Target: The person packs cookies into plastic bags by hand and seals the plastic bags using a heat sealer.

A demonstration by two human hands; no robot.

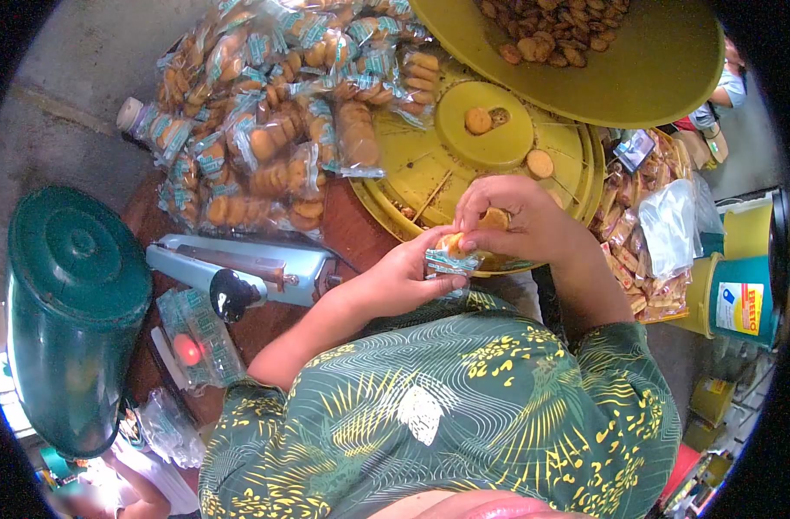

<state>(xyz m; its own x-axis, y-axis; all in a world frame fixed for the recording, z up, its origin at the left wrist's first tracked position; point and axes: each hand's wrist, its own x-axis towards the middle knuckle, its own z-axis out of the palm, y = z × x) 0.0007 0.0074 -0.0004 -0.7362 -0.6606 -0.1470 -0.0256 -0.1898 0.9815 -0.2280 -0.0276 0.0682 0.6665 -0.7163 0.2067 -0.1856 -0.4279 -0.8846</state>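
My left hand (405, 275) holds a small clear plastic bag (451, 262) with blue print, its fingers wrapped around the lower part. At the bag's mouth, my right hand (520, 216) pinches with thumb and fingertips around a golden cookie (453, 243). Another cookie (496, 219) shows under the curled fingers of that same hand. Both hands are over the near edge of a large yellow lid (412, 164), where a loose round cookie (539, 163) lies. A second cookie (477, 120) rests on the lid's raised centre.
Filled cookie bags (265, 138) are piled at the upper left. Below them stands a light-blue heat sealer (239, 259), with printed empty bags (200, 333) beside it. A yellow basin (655, 73) holds many cookies. A green bin (79, 320) is at left; packaged snacks (624, 251) lie right.
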